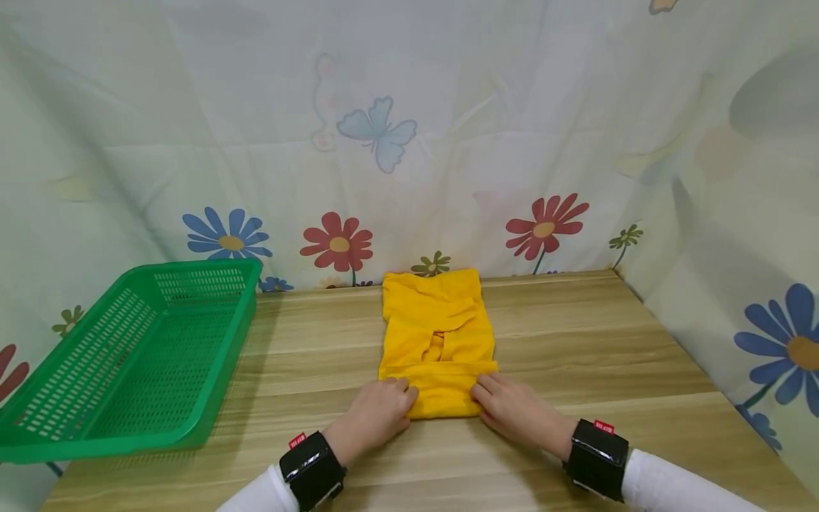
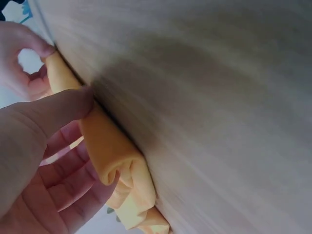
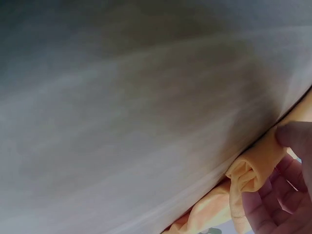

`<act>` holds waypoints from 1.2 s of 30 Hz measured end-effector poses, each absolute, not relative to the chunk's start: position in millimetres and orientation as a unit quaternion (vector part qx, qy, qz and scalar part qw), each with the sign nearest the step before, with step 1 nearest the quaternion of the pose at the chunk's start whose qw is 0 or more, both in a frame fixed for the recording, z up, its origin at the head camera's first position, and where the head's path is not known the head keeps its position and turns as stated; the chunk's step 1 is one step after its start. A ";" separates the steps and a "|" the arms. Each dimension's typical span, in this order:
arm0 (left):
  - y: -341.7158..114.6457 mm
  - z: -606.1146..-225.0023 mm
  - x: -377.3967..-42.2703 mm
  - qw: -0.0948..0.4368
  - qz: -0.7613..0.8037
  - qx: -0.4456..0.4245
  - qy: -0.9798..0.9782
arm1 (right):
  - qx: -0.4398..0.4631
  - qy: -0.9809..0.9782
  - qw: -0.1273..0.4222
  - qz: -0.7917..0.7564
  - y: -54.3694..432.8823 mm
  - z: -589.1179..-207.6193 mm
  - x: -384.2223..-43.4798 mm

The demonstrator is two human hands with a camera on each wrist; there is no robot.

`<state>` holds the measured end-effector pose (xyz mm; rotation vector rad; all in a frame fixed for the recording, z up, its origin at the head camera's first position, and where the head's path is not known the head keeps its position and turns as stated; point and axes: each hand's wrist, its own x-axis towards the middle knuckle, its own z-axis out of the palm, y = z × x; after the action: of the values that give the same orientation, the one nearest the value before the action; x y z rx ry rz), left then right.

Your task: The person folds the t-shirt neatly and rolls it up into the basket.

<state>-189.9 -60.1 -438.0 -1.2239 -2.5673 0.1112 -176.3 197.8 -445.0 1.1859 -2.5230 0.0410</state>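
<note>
A yellow garment lies on the wooden table, folded into a narrow upright strip as the head view sees it. Its near end is turned over into a thick flat fold. At the left end of that fold, my left hand grips the cloth, thumb on the near side and fingers over the top. My right hand pinches the opposite end the same way. From the left wrist, the rolled layers show between thumb and fingers. The right wrist view shows the coiled end of the fold beside the right fingers.
A green plastic basket with slotted sides stands at the table's left. Bare wooden table top extends right of the garment. A flower-printed curtain hangs behind the table and along its sides.
</note>
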 end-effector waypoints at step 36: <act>-56.0 -431.5 -194.3 0.116 -0.028 -0.383 -0.916 | 0.360 -0.929 0.078 0.009 175.2 -429.7 -181.6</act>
<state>-194.3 -56.0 -431.5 -1.1213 -2.6837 -0.0815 -181.6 175.2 -429.7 1.0794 -2.7836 0.0279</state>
